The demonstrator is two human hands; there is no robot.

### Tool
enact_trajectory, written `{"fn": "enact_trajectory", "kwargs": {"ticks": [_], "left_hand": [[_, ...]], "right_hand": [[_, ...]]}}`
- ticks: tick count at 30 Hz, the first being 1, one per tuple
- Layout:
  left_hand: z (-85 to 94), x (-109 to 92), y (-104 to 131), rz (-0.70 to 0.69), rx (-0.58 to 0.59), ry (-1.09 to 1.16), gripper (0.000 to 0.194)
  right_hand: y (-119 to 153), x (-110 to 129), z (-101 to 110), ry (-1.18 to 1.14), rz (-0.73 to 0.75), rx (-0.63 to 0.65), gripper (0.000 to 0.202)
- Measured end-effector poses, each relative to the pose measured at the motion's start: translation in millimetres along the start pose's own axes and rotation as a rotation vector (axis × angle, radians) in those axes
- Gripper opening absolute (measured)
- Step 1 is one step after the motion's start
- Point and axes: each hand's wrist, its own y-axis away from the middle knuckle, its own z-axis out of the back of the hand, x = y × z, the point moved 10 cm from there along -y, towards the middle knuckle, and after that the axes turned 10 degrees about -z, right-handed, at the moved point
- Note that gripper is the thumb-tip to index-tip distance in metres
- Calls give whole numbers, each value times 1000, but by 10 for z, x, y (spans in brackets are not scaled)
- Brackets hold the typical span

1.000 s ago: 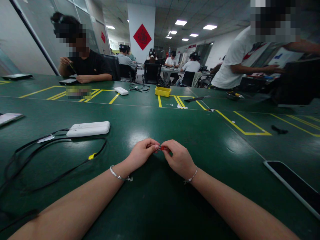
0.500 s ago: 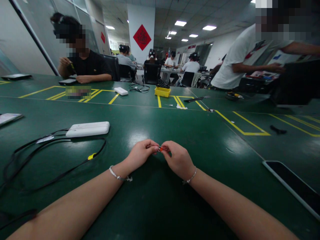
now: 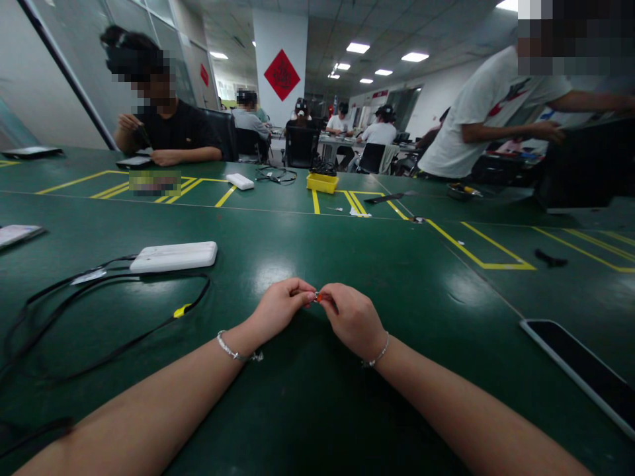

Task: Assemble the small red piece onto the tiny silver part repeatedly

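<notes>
Between my two hands, over the green table point(image 3: 297, 410), is a tiny orange and silvery piece point(image 3: 318, 297), too small to name. My left hand point(image 3: 282, 307) pinches its silvery end between thumb and forefinger. From the other side, my right hand point(image 3: 351, 314) is closed on the orange end with its fingertips. The fingers hide most of the piece. The fingertips of both hands nearly meet, and each wrist wears a thin bracelet.
To the left lie a white power bank point(image 3: 173, 256) and a looped black cable point(image 3: 149, 330) with a yellow tag. A phone point(image 3: 580, 370) rests at the right. Farther back are a yellow bin point(image 3: 322, 183) and yellow tape lines. Other people work at the far side.
My right hand has shifted very slightly at the knuckles while both hands keep their pinch on the small piece. The person at the far right has moved a little.
</notes>
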Motion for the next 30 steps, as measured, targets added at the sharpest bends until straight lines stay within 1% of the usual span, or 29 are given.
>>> {"fn": "enact_trajectory", "kwargs": {"ticks": [8,13,20,24,26,30], "left_hand": [[4,-12,8,20,2,-10,16],[3,-6,4,13,-13,-9,15],[5,19,1,73,-18,67,12],[-11,32,-3,64,-12,100,14],[-20,37,-1,65,-8,107,15],[-12,36,9,84,-10,82,14]], "right_hand": [[8,34,5,7,38,0,17],[14,10,-9,31,15,-6,19],[22,2,12,21,8,-24,17],[32,20,10,24,37,-22,17],[26,1,15,2,21,-23,16],[-5,-96,33,-82,-76,-28,10]]}}
